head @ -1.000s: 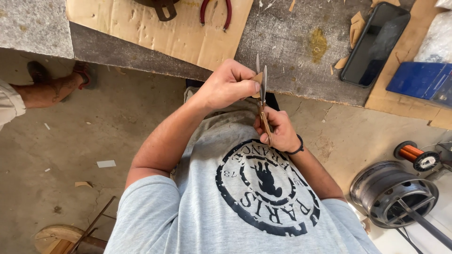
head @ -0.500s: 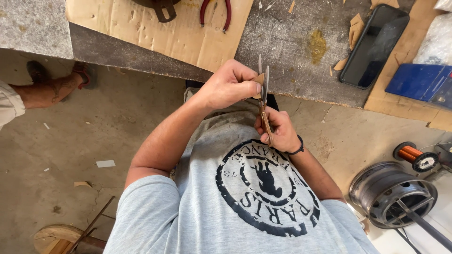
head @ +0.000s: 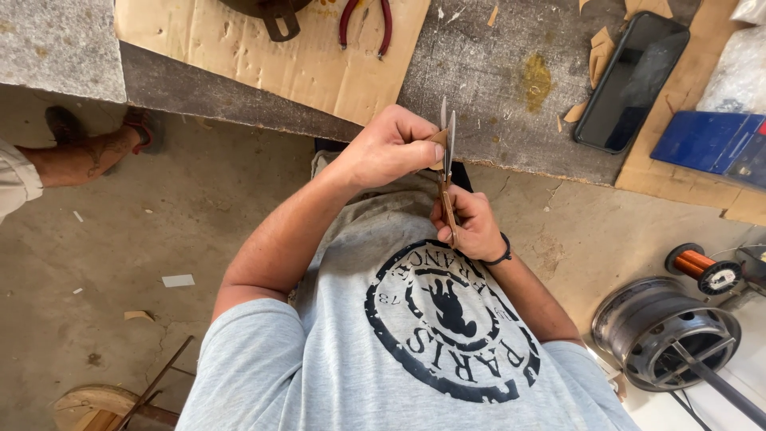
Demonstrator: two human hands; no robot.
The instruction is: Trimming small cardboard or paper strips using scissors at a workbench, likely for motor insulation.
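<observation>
While the right hand [head: 471, 225] wraps closed around the brown handles of a pair of scissors [head: 449, 140], the blades point away from the body and stand only slightly parted. The left hand [head: 389, 148] pinches a small tan scrap [head: 436, 137] between thumb and fingers, right against the blades, just over the near edge of the grey workbench [head: 495, 76].

By the look of it, a trimming cut is in hand, with the scrap already fed to the blades. A clean cut calls for a steady pinch, fingertips clear of the edges, and a slow squeeze of the handles.

On the far bench lie a cardboard sheet [head: 319, 68] and red-handled pliers [head: 365, 24]; a dark phone [head: 630, 80] lies to the right. Another person's foot [head: 96, 150] rests on the floor at left.
</observation>
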